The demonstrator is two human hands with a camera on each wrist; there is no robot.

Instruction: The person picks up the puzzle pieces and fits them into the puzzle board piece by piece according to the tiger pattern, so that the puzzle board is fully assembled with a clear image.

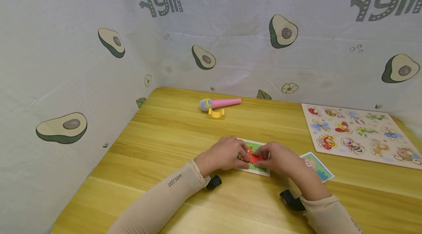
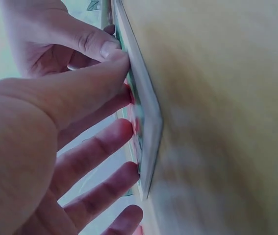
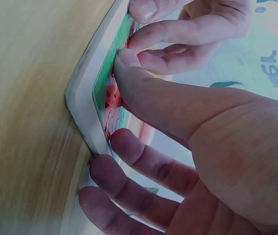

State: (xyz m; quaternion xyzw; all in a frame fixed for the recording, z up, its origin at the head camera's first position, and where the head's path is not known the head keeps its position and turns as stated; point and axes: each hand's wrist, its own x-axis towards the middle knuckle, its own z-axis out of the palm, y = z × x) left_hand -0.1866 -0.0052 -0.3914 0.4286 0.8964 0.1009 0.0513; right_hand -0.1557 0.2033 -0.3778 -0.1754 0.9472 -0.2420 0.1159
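Note:
A pale-edged picture board (image 1: 259, 171), with an orange-red animal on green, lies flat on the wooden table. My left hand (image 1: 227, 154) reaches onto it from the left, thumb and fingertips touching its face. From the right my right hand (image 1: 278, 157) does the same, thumb near the left hand's fingers. In the left wrist view the left thumb (image 2: 121, 56) touches the board near its edge, the other fingers spread apart. The right wrist view shows the right thumb (image 3: 129, 61) pressing on the picture, other fingertips along the board's rim (image 3: 82, 88). Whether either pinches a loose piece is hidden.
Partly under my right forearm lies a small picture card (image 1: 319, 167). At the back are a pink toy microphone (image 1: 225, 103) and a yellow cradle-shaped piece (image 1: 216, 114). A large insect board (image 1: 359, 135) lies at the right. A patterned cloth (image 1: 237, 36) hangs behind the table.

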